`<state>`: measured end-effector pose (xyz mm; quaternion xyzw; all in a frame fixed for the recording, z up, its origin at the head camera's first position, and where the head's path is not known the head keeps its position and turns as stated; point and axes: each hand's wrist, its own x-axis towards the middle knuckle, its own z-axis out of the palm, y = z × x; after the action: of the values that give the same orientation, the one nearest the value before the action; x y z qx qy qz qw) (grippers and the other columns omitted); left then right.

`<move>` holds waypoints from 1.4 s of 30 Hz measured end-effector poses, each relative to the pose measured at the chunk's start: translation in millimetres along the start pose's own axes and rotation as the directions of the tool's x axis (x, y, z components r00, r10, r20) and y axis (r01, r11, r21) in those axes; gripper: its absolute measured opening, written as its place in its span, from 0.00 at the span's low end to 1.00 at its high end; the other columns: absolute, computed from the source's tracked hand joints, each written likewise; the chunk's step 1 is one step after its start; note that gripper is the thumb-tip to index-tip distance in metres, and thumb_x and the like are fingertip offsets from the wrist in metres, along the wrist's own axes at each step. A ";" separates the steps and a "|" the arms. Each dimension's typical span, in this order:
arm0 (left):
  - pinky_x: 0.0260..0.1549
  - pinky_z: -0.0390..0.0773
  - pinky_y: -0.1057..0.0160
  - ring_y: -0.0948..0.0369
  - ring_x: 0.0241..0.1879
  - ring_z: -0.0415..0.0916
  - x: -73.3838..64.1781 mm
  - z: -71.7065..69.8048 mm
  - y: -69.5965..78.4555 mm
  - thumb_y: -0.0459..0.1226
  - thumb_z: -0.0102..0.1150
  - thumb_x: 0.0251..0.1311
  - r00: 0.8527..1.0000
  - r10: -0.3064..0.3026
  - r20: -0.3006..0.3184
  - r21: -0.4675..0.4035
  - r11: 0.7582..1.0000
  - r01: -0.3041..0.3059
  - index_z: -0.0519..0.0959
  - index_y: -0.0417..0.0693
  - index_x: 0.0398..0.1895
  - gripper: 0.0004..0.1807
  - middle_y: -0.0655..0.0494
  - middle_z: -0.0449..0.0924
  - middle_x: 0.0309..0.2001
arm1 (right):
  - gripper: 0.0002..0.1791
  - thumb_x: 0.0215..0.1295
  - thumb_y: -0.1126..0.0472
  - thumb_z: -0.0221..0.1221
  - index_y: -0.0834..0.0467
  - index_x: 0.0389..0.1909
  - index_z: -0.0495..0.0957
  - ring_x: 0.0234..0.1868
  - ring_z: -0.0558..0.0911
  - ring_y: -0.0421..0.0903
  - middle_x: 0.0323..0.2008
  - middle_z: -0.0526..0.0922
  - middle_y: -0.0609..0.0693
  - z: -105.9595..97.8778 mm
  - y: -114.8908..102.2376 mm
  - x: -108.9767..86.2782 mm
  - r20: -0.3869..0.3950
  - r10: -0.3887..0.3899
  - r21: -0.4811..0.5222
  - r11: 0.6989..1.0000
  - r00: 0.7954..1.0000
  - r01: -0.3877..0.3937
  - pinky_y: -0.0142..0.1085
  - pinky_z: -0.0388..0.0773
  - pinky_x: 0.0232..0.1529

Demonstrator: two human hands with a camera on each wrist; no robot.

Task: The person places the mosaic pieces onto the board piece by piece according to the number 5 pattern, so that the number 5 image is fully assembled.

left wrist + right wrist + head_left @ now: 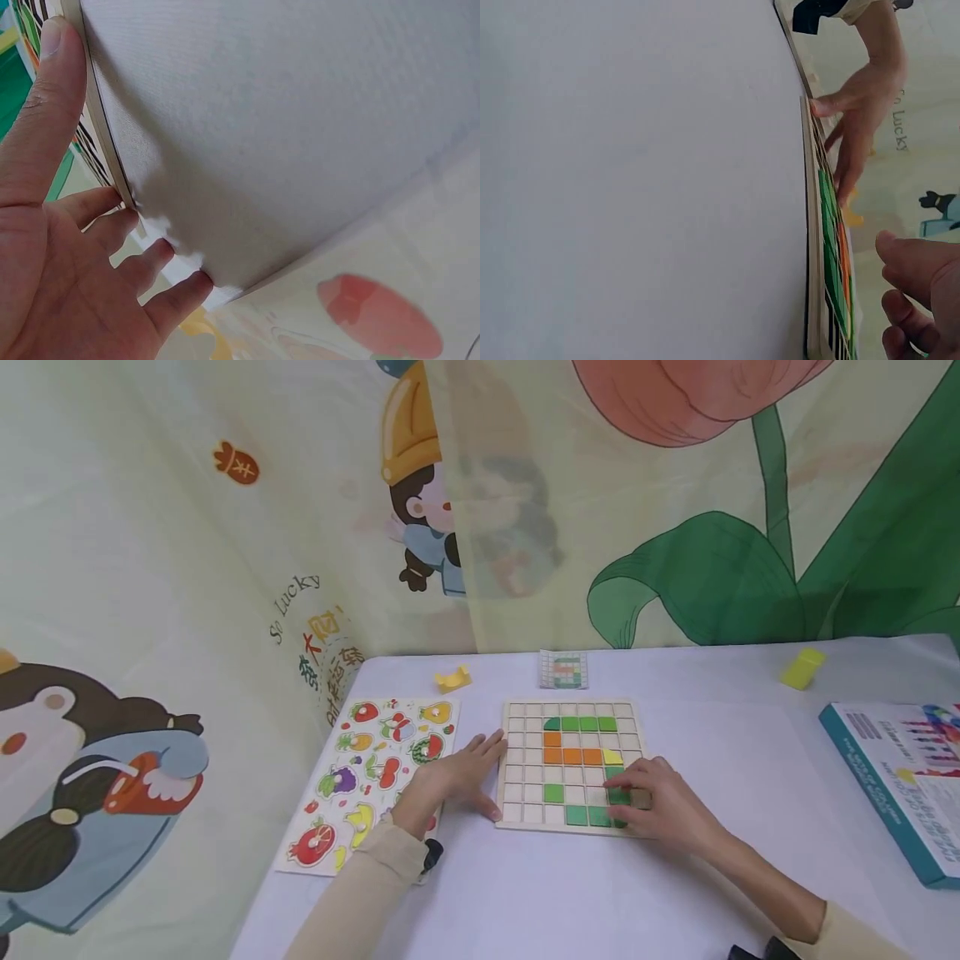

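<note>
A wooden grid board (517, 768) lies on the white table with coloured tiles set in its squares. Green tiles (588, 724) run along its upper part, orange tiles (572, 756) sit across the middle, and a yellow tile (612, 757) is beside them. Darker green tiles (587, 816) line the lower right. My left hand (459, 774) has its fingers spread, thumb and fingertips at the board's left edge. Over the lower right corner is my right hand (671, 797), thumb and fingertips at the dark green tiles and partly covering them; its fingers are loosely bent.
Left of the grid board lies a fruit picture board (337, 810), partly under my left forearm. Behind stand a small yellow piece (453, 679) and a pattern card (563, 670). To the right are a yellow-green block (802, 669) and a teal-edged box (900, 785).
</note>
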<state>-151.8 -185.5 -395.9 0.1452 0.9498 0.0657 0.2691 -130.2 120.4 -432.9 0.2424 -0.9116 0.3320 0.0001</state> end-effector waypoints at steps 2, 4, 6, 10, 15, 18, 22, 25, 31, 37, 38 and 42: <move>0.74 0.53 0.50 0.52 0.79 0.35 2.0 -0.4 2.6 0.55 0.72 0.46 1.000 0.005 0.004 0.004 1.000 -0.005 0.43 0.53 0.78 0.62 0.58 0.33 0.80 | 0.16 0.49 0.56 0.73 0.50 0.41 0.86 0.41 0.66 0.40 0.36 0.79 0.41 -11.7 10.4 -6.9 -0.005 0.013 -0.016 1.000 1.000 -0.013 0.30 0.68 0.35; 0.74 0.53 0.50 0.52 0.79 0.35 3.7 -1.4 5.2 0.54 0.72 0.47 1.000 0.012 0.007 0.002 1.000 -0.012 0.43 0.53 0.78 0.61 0.58 0.33 0.80 | 0.16 0.50 0.56 0.72 0.50 0.43 0.85 0.41 0.67 0.40 0.36 0.79 0.41 -22.9 21.6 -15.0 -0.009 0.045 -0.033 0.998 0.999 -0.045 0.29 0.69 0.34; 0.74 0.53 0.50 0.52 0.79 0.35 4.8 -2.5 7.2 0.54 0.72 0.46 1.000 0.014 0.009 -0.001 1.000 -0.014 0.43 0.53 0.78 0.61 0.58 0.33 0.80 | 0.17 0.51 0.54 0.72 0.50 0.44 0.84 0.42 0.68 0.41 0.37 0.79 0.41 -32.3 32.8 -23.2 0.007 0.090 -0.049 0.995 0.996 -0.090 0.28 0.70 0.34; 0.74 0.52 0.50 0.53 0.79 0.34 6.0 -3.6 9.2 0.53 0.73 0.46 1.000 0.002 0.016 -0.009 1.000 -0.002 0.43 0.53 0.78 0.62 0.59 0.33 0.80 | 0.21 0.53 0.50 0.70 0.51 0.48 0.83 0.45 0.71 0.45 0.40 0.79 0.45 -46.0 53.2 -36.8 0.076 0.216 -0.085 0.974 0.973 -0.210 0.33 0.76 0.38; 0.74 0.54 0.50 0.53 0.79 0.35 8.8 -3.3 10.1 0.54 0.73 0.46 1.000 0.011 0.017 -0.007 1.000 -0.011 0.43 0.54 0.78 0.61 0.59 0.33 0.80 | 0.25 0.53 0.46 0.69 0.57 0.48 0.81 0.45 0.73 0.51 0.41 0.80 0.50 -57.7 73.8 -52.8 0.155 0.323 -0.141 0.943 0.934 -0.303 0.51 0.78 0.46; 0.74 0.54 0.49 0.53 0.79 0.35 9.8 -3.5 9.8 0.54 0.73 0.46 1.000 0.011 0.017 -0.006 1.000 -0.011 0.44 0.54 0.78 0.61 0.59 0.33 0.80 | 0.26 0.52 0.43 0.69 0.58 0.45 0.81 0.43 0.73 0.50 0.38 0.80 0.49 -61.5 81.9 -60.3 0.191 0.354 -0.165 0.931 0.916 -0.325 0.50 0.78 0.47; 0.74 0.53 0.50 0.53 0.79 0.35 8.0 -3.2 7.6 0.54 0.73 0.46 1.000 -0.003 0.018 -0.006 1.000 0.003 0.44 0.54 0.78 0.62 0.59 0.33 0.80 | 0.27 0.48 0.40 0.70 0.56 0.41 0.80 0.40 0.72 0.47 0.34 0.75 0.47 -61.7 85.1 -65.2 0.222 0.368 -0.176 0.926 0.903 -0.334 0.32 0.73 0.38; 0.74 0.53 0.50 0.52 0.79 0.35 4.1 -2.7 5.5 0.54 0.73 0.45 1.000 -0.008 0.015 -0.010 1.000 0.008 0.44 0.53 0.78 0.62 0.58 0.33 0.80 | 0.27 0.45 0.40 0.72 0.54 0.40 0.79 0.39 0.70 0.45 0.33 0.73 0.46 -59.9 83.6 -66.3 0.236 0.360 -0.186 0.928 0.903 -0.322 0.27 0.66 0.32; 0.74 0.53 0.49 0.51 0.78 0.36 -0.7 -2.0 3.4 0.53 0.73 0.46 1.000 -0.005 0.004 -0.010 1.000 0.005 0.44 0.52 0.78 0.61 0.57 0.34 0.80 | 0.21 0.45 0.43 0.73 0.49 0.36 0.80 0.34 0.67 0.37 0.32 0.74 0.44 -57.4 82.6 -69.6 0.217 0.304 -0.214 0.942 0.928 -0.258 0.29 0.66 0.34; 0.74 0.53 0.50 0.52 0.78 0.35 -0.9 -1.8 2.8 0.53 0.73 0.46 1.000 -0.001 0.008 -0.010 1.000 0.001 0.44 0.52 0.78 0.61 0.58 0.33 0.80 | 0.23 0.45 0.41 0.72 0.50 0.37 0.80 0.36 0.70 0.41 0.33 0.76 0.44 -58.9 85.3 -71.5 0.213 0.320 -0.231 0.935 0.923 -0.271 0.43 0.69 0.43; 0.74 0.53 0.50 0.52 0.79 0.35 -0.8 -1.8 2.8 0.53 0.73 0.47 1.000 -0.002 0.010 -0.010 1.000 0.002 0.43 0.52 0.78 0.61 0.58 0.33 0.80 | 0.24 0.44 0.41 0.72 0.51 0.37 0.80 0.36 0.70 0.41 0.33 0.76 0.44 -59.5 86.1 -72.4 0.210 0.322 -0.237 0.933 0.923 -0.271 0.43 0.69 0.42; 0.74 0.54 0.49 0.52 0.79 0.35 -1.2 -1.7 2.3 0.53 0.73 0.47 1.000 -0.006 0.011 -0.007 1.000 0.006 0.43 0.52 0.78 0.61 0.58 0.33 0.80 | 0.23 0.42 0.41 0.73 0.50 0.34 0.79 0.34 0.68 0.40 0.31 0.75 0.44 -61.1 88.8 -76.8 0.203 0.315 -0.265 0.929 0.927 -0.258 0.36 0.68 0.38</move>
<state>-151.2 -183.8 -393.4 0.1417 0.9486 0.0676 0.2748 -111.5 250.1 -451.4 0.1425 -0.9631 0.1869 -0.1313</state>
